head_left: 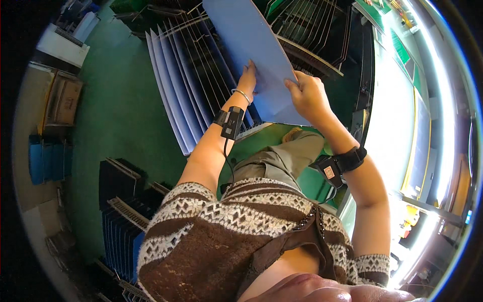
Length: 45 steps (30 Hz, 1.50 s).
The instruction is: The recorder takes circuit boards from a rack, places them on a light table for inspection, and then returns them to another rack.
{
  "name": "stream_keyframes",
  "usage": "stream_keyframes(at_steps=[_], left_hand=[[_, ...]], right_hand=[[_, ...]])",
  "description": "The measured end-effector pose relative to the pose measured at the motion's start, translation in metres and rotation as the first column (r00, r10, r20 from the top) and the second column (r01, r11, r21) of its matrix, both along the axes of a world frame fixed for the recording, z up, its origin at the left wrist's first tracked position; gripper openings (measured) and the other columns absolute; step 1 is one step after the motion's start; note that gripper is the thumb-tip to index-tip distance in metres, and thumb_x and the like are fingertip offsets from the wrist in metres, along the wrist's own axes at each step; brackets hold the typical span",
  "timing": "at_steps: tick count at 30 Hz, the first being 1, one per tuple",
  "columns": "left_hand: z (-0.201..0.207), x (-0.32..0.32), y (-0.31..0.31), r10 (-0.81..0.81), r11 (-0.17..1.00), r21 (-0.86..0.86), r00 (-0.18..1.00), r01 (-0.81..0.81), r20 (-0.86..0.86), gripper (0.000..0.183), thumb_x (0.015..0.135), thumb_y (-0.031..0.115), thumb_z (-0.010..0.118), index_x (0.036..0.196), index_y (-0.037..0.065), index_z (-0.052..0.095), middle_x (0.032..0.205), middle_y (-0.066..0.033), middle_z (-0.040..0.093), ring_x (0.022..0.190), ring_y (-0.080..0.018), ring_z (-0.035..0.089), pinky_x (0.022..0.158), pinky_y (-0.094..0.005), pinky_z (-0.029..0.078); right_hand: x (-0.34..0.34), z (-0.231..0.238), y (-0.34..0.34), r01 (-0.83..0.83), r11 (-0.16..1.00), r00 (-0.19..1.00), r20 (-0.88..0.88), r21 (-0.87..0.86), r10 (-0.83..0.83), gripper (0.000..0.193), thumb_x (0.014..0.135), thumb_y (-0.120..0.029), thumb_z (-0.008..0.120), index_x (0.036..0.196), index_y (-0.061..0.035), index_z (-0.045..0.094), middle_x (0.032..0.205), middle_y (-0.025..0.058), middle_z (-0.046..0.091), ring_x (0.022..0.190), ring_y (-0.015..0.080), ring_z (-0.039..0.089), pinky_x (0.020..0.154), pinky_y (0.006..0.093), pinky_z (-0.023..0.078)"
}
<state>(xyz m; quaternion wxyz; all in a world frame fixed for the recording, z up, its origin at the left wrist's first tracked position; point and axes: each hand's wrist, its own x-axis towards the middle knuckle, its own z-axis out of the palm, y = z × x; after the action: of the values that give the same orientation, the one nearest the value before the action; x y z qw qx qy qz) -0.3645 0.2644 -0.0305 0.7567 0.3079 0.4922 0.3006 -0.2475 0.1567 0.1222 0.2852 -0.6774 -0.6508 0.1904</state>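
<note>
A large flat blue panel (251,35) stands tilted in front of me, reaching out past the top of the view. My right hand (309,95) is closed on its right edge, thumb on the near face and fingers round the edge. Against the panel's left part lies my left hand (247,83), which steadies it; some of its fingers are hard to make out. Just left of the panel is a wire rack (201,48) with several similar blue panels (173,90) upright in its slots.
Another wire rack (312,55) stands beyond the panel, at the upper right. At lower left are more racks of dark blue panels (118,241). A brightly lit bench (390,116) runs along the right. Cardboard boxes (65,100) and a blue bin (48,158) line the far left, beside green floor (115,100).
</note>
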Motion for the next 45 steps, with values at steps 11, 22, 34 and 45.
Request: stream_keyframes(at_steps=[11,22,34,45], left_hand=[[-0.013,0.003,-0.004,-0.076,0.997,-0.003,0.997,0.076,0.021,0.069,0.086,0.061,0.034,0.138,0.017,0.027,0.143,-0.0095,0.025,0.129,-0.0318,0.025,0.095,-0.0624,0.022],[0.002,-0.003,-0.005,-0.077,0.996,0.042,0.995,0.079,-0.058,0.066,0.087,0.060,0.034,0.138,0.019,0.028,0.143,-0.0093,0.025,0.127,-0.0329,0.028,0.095,-0.0636,0.020],[0.068,-0.082,0.125,0.122,0.846,0.148,0.085,0.512,-0.989,0.048,0.084,0.046,0.048,0.104,0.005,0.062,0.104,-0.0165,0.062,0.099,-0.0313,0.058,0.081,-0.0410,0.047],[0.026,-0.063,0.154,-0.021,0.856,0.024,0.081,0.516,-0.996,0.027,0.080,0.020,0.052,0.098,0.006,0.066,0.106,-0.0154,0.061,0.100,-0.0302,0.059,0.078,-0.0383,0.049]], right_hand=[[0.001,-0.001,0.040,-0.009,1.000,0.984,0.176,-0.018,0.012,0.019,0.076,-0.016,0.054,0.084,0.0013,0.059,0.076,0.0240,0.060,0.074,0.0404,0.059,0.070,0.0465,0.048],[0.000,0.001,0.064,-0.035,0.994,0.975,0.213,-0.102,0.057,0.025,0.078,-0.020,0.055,0.090,0.0017,0.060,0.081,0.0265,0.060,0.081,0.0413,0.058,0.074,0.0458,0.046],[-0.040,-0.007,0.024,-0.250,0.965,0.895,0.400,0.081,0.198,0.053,0.082,-0.032,0.056,0.126,-0.0074,0.039,0.090,0.0127,0.055,0.086,0.0284,0.057,0.073,0.0388,0.047],[0.034,0.016,-0.096,-0.134,0.991,0.987,0.095,0.003,0.133,0.031,0.079,-0.018,0.059,0.106,-0.0042,0.057,0.090,0.0149,0.059,0.086,0.0323,0.056,0.075,0.0393,0.045]])
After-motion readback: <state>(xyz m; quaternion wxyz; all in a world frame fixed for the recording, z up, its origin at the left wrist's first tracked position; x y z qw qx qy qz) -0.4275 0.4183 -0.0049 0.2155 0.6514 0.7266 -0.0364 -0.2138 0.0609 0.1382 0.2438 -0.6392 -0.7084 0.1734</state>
